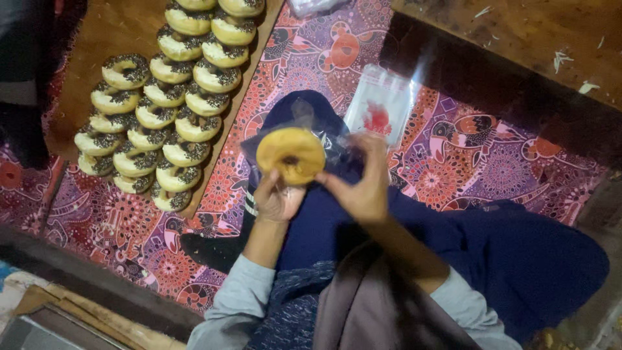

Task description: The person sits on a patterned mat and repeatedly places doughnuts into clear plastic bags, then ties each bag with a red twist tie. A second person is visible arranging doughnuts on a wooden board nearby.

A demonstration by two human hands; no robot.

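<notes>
My left hand holds a plain golden doughnut upright by its lower edge, its underside facing me. My right hand pinches a clear plastic bag that lies partly around and behind the doughnut. Both hands are above my lap, which is covered in dark blue cloth. To the left, a wooden board carries several rows of doughnuts topped with dark sprinkles.
A stack of clear plastic bags with a red mark lies on the patterned purple mat beyond my knee. Another clear bag sits at the top edge. A wooden surface fills the upper right. A dark-clothed person is at the far left.
</notes>
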